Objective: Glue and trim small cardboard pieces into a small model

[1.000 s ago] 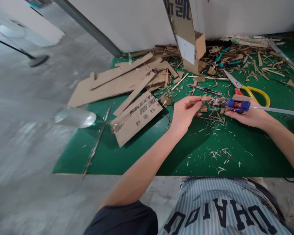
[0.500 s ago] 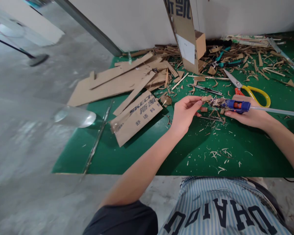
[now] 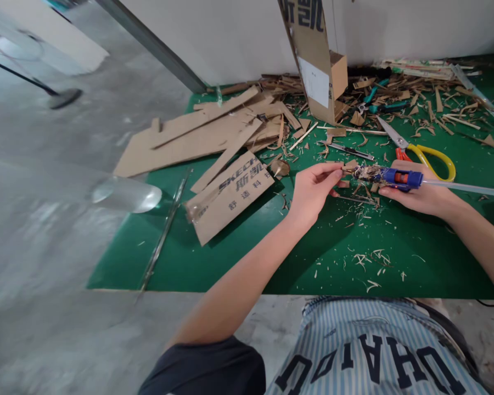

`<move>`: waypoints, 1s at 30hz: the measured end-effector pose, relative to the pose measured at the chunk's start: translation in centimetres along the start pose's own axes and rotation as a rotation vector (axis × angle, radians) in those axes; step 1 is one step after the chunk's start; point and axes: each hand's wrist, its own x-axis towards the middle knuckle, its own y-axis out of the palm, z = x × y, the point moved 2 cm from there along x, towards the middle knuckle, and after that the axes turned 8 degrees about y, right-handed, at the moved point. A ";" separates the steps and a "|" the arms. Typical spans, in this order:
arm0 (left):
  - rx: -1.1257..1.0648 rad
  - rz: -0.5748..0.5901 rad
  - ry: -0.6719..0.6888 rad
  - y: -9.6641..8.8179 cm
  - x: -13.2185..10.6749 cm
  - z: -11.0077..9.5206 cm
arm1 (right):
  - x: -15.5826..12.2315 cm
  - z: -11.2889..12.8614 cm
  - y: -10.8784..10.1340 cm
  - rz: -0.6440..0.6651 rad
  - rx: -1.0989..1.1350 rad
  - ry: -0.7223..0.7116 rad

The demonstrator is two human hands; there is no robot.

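My right hand is wrapped round a blue hot glue gun, its nozzle end pointing left. A translucent glue stick juts from the gun's rear. Brown and pale shreds cling to the gun's front, hiding much of its tip. With thumb and fingers pinched, my left hand holds a small cardboard piece just left of the nozzle; whether the two touch I cannot tell. Yellow-handled scissors lie open beyond my right hand. A utility knife rests behind the gun.
On the green tabletop, flat cardboard sheets and a printed cardboard piece lie to the left. A tall cardboard strip stands at the back. Teal-handled pliers sit among scraps by the wall. A clear cylinder lies near the left edge.
Both hands stay almost in place. The small cardboard piece in my left fingers has tilted slightly, and the view has shifted a little.
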 end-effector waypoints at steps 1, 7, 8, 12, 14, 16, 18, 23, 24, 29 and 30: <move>0.001 -0.003 0.002 0.0 0.0 0.0 | 0.0 0.0 0.0 -0.002 0.004 -0.006; -0.011 -0.016 0.009 0.0 0.1 0.2 | -0.1 0.1 0.0 0.008 0.012 -0.008; -0.001 -0.013 0.004 0.0 0.1 0.1 | -0.1 0.0 0.0 0.010 0.012 0.002; 0.000 0.003 -0.001 0.1 0.0 0.0 | -0.1 -0.1 0.0 0.002 0.013 0.004; -0.005 0.004 -0.002 0.1 -0.1 0.0 | -0.1 -0.2 0.1 -0.001 0.002 -0.002; 0.002 0.004 -0.006 0.1 -0.1 0.0 | -0.1 -0.2 0.1 0.001 -0.013 0.000; 0.004 0.002 -0.008 0.1 -0.1 0.1 | 0.0 -0.2 0.1 0.000 -0.022 0.005; -0.008 -0.003 -0.002 0.1 0.0 0.2 | 0.0 0.0 0.1 -0.008 -0.021 -0.003; -0.011 -0.007 0.001 0.0 0.0 0.2 | 0.0 0.0 0.1 -0.008 -0.020 -0.007; 0.034 0.002 -0.006 0.1 -0.2 -0.3 | 0.0 -0.1 0.1 0.008 -0.018 0.007; 0.042 0.003 -0.008 0.1 -0.2 -0.3 | 0.0 -0.2 0.1 0.007 -0.016 0.010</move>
